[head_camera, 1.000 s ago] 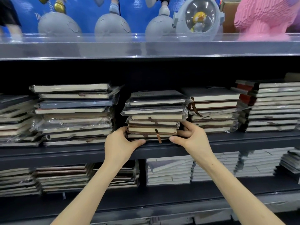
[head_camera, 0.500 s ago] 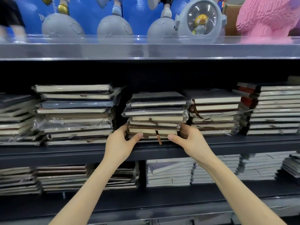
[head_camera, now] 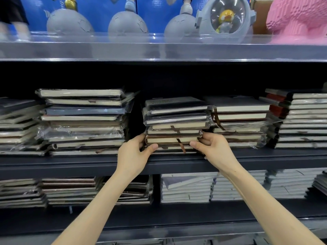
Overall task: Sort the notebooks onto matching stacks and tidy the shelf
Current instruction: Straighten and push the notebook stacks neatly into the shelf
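A middle stack of notebooks (head_camera: 175, 121) stands on the dark shelf (head_camera: 70, 165), some in clear wrap, some brown with ribbon markers. My left hand (head_camera: 136, 152) grips the stack's lower left corner, thumb on the front edge of a brown notebook (head_camera: 169, 140) near the bottom. My right hand (head_camera: 212, 147) grips the lower right corner of the same stack, thumb at the front, fingers hidden round its side.
Further notebook stacks flank it: a tall wrapped one (head_camera: 83, 121) to the left, one (head_camera: 240, 121) touching on the right, another (head_camera: 300, 119) at far right. More stacks fill the lower shelf (head_camera: 187, 188). Grey figurine bases (head_camera: 127, 23) and a pink figure (head_camera: 297, 16) sit above.
Both hands have closed in on the stack's lower corners; the right hand's fingers have curled round its side. The stack looks squarer than a second ago.
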Available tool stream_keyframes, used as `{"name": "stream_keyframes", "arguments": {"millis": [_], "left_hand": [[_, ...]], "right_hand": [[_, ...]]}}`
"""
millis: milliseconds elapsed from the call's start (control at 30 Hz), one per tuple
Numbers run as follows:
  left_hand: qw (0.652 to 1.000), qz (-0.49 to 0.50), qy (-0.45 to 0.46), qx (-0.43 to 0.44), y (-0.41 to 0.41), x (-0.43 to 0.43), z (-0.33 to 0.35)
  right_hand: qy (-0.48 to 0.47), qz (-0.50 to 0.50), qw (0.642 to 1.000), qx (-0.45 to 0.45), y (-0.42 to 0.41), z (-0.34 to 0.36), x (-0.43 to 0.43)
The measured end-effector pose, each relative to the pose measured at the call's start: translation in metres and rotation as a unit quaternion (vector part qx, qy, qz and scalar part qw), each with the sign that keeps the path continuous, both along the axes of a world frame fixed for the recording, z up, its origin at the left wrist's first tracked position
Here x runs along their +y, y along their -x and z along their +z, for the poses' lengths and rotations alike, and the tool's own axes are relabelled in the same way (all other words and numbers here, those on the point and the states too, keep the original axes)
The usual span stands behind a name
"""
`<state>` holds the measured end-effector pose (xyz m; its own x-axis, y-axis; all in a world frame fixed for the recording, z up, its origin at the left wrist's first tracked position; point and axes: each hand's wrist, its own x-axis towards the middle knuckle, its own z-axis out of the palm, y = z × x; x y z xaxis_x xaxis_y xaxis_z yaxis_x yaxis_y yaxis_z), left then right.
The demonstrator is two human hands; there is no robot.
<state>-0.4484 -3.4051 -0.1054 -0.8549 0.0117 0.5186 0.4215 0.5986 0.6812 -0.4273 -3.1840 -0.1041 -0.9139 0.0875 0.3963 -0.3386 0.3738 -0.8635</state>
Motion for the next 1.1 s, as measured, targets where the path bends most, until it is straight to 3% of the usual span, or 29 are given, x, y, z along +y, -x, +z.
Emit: {"name": "stream_keyframes", "arguments": {"millis": [233,400,567,833,1100], "left_hand": [[0.998,-0.044,0.029,-0.018,-0.002,-0.009,-0.003],[0.991,-0.095,-0.053,-0.084,-0.003,-0.023,-0.003],[0.974,-0.187,-0.027,-0.124,-0.001,-0.02,0.007],[0.989,-0.123,-0.047,-0.067,0.009,-0.015,0.006],[0.99,-0.116,-0.014,-0.08,0.016,-0.018,0.002]], "right_hand": [[-0.069,-0.055,0.996,-0.008,0.002,-0.002,0.004],[-0.194,-0.12,0.973,-0.035,0.0,-0.005,-0.001],[-0.207,-0.102,0.973,-0.023,0.001,-0.008,-0.002],[-0.143,-0.083,0.986,-0.002,0.0,-0.009,-0.002],[-0.109,-0.075,0.991,0.006,-0.005,-0.008,-0.003]]}}
